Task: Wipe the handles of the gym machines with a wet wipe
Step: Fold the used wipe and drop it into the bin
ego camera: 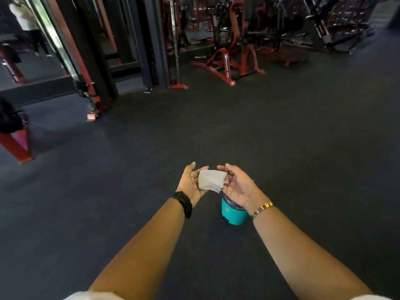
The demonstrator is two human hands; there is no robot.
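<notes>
A folded white wet wipe (211, 179) is held between my two hands in front of me, above the dark gym floor. My left hand (190, 182), with a black watch on its wrist, has its fingers nearly straight, and the wipe lies against its palm. My right hand (240, 187), with a gold bracelet on its wrist, curls its fingers round the wipe's right edge. The nearest gym machines are a red plate-loaded machine (229, 59) far ahead and a cable tower (86, 61) at the left, both well beyond my hands.
A small teal pedal bin (232, 213) stands on the floor just under my right hand. A red frame foot (15, 146) juts in at the left edge. A person (23, 18) stands at the far top left. More red machines (324, 22) line the back right.
</notes>
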